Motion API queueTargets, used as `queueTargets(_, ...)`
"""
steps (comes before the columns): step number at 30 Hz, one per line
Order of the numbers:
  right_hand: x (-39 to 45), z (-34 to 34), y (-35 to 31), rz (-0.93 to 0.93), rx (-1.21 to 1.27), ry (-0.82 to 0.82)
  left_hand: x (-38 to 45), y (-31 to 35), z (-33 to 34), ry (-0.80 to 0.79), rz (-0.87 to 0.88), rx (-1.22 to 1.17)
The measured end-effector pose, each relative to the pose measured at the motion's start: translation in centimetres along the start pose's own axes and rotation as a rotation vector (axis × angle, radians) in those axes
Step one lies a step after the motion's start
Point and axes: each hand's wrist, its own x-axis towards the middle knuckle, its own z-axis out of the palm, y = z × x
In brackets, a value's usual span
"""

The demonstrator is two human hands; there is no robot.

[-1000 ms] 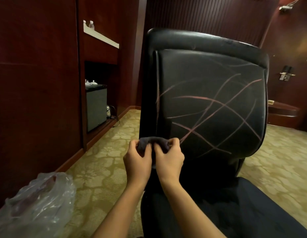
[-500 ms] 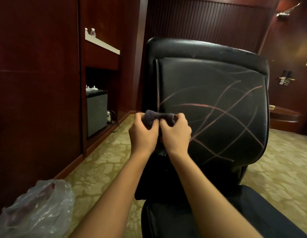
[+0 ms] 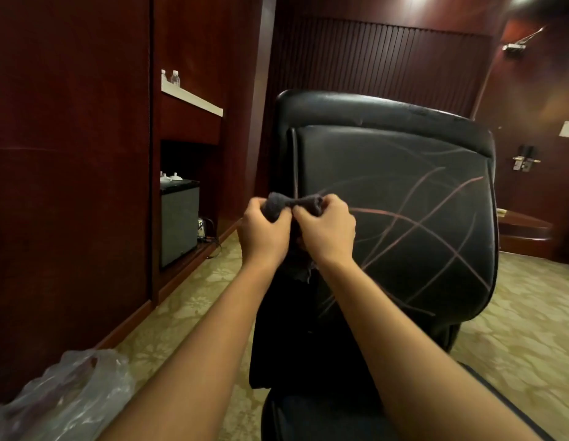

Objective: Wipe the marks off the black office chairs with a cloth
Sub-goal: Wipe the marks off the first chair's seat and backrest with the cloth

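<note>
Both hands, L (image 3: pixel 264 232) & R (image 3: pixel 327 230), grip grey cloth (image 3: pixel 291 203) vs marked chair back (image 3: pixel 404 218).

both forearms reach forward, left hand (image 3: pixel 264 230) and right hand (image 3: pixel 327 230) side by side, fingers curled in a pinch.

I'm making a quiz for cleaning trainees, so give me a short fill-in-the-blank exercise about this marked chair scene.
1. Both the left hand and right hand grip a bunched dark grey ____.
2. The black leather chair back is crossed by ____ lines.
3. A crumpled clear ____ bag lies at lower left.
4. The floor is patterned ____.

Missing words: cloth; pink; plastic; carpet
</note>
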Motion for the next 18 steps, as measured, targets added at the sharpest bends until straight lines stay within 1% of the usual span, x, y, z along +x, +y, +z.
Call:
queueTargets(2, 1.7, 0.2, -0.7, 0.014, 0.001, -0.036, 1.5, 1.0, 0.1, -0.047, 0.000, 0.036)
queueTargets(4, 1.6, 0.6, 0.0, 0.037, 0.022, -0.037, 1.4, 0.6, 0.0, -0.088, 0.013, 0.056)
queueTargets(8, -2.2, 1.3, 2.9, 0.054, 0.110, -0.002, -1.8, -2.4, -0.8, -0.123, 0.020, -0.006)
queueTargets(11, -5.4, 1.6, 5.3, 0.077, 0.174, -0.020, -5.0, -4.8, -1.6, -0.135, -0.037, -0.061)
queueTargets(13, -6.2, 1.5, 6.0, 0.086, 0.159, -0.036, -6.1, -5.4, -1.6, -0.136, -0.086, -0.085)
queueTargets(15, -5.4, 1.2, 5.4, 0.067, 0.121, -0.024, -5.4, -5.1, -1.2, -0.116, -0.080, -0.080)
queueTargets(18, -2.9, 0.7, 3.4, 0.011, 0.087, 0.004, -2.8, -3.3, -0.3, -0.100, -0.008, -0.065)
